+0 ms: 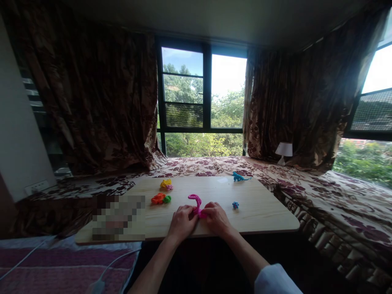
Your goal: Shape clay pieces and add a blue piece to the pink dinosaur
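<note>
Pink looped piece [199, 203]; lower ends partly covered by hands [217, 217].

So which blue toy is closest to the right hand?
The small lumpy blue toy; the long-tailed blue toy sits farther from the right hand, near the back of the table.

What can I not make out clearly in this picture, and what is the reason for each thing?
Head view: the lower part of the pink piece, partly covered by the left hand and the right hand.
Head view: whatever is behind the pixelated patch, masked by its blocks.
Head view: the shape of the small blue piece, too small to tell.
Head view: the rest of the side window, cut off by the right edge.
</note>
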The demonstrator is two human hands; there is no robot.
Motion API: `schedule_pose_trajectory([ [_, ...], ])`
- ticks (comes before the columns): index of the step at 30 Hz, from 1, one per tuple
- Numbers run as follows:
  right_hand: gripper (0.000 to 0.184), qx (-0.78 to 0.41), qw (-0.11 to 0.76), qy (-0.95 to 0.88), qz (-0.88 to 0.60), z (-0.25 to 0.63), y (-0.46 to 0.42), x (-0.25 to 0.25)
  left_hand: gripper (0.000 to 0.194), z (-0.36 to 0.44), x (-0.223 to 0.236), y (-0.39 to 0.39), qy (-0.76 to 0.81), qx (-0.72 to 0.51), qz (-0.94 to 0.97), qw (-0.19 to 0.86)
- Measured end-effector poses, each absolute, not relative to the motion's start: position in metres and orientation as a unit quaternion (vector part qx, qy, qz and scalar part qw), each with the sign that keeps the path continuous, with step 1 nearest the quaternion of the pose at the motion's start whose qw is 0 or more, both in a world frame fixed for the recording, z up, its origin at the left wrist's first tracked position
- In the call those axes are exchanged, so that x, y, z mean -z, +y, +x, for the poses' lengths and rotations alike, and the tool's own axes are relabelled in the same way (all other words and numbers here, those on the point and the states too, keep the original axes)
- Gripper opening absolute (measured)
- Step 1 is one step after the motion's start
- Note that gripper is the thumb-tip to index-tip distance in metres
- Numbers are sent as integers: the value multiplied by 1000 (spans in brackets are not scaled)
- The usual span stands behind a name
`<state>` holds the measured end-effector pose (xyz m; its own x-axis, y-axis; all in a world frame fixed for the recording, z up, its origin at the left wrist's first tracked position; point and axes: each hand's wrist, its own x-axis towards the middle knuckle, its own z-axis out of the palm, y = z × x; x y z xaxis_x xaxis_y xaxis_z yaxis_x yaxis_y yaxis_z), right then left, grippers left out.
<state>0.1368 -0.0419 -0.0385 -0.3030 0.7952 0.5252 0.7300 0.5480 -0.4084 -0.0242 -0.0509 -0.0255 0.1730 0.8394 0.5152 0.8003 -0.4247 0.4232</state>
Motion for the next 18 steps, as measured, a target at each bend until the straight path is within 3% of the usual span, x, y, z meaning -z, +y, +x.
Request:
schedule_pose_trajectory([
  [10,11,-23,318,-815,-484,134,-46,34,18,-25,28,-48,537,-353,766,30],
  [15,29,-9,314,-816,-485,135,-51,31,18,-24,26,-50,540,-352,764,32],
  [18,19,-13,295,-820,-490,133,-47,32,18,-24,26,-50,539,-346,767,39],
])
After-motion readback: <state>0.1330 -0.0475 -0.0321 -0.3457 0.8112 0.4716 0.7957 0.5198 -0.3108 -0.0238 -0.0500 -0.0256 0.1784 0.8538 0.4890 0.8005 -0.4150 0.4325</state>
